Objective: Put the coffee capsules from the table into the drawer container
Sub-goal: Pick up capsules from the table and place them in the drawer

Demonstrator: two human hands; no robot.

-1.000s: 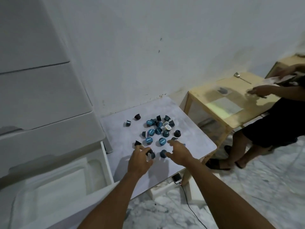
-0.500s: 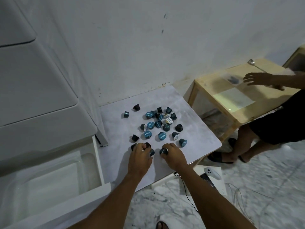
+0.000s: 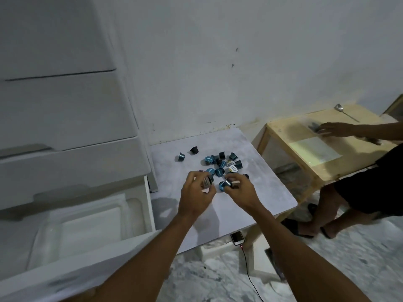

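Note:
Several blue and black coffee capsules point(image 3: 220, 164) lie in a loose cluster on the small white table point(image 3: 261, 192). Two more capsules point(image 3: 181, 157) sit apart at the back left. My left hand point(image 3: 196, 192) is raised above the table's middle, fingers closed on capsules point(image 3: 206, 182). My right hand point(image 3: 237, 190) is beside it, fingers closed on a blue capsule point(image 3: 224, 184). The open white drawer container point(image 3: 87, 225) is to the left of the table, lower down, with nothing visible inside.
A white drawer unit point(image 3: 65, 127) stands at the left against the wall. A wooden table point(image 3: 316, 149) with a spoon point(image 3: 344, 112) is at the right, where another person point(image 3: 370, 182) reaches. A phone on a cable point(image 3: 237, 238) lies below the table's front edge.
Both hands have lifted off the table's front area with capsules gripped in them. The camera view has shifted slightly.

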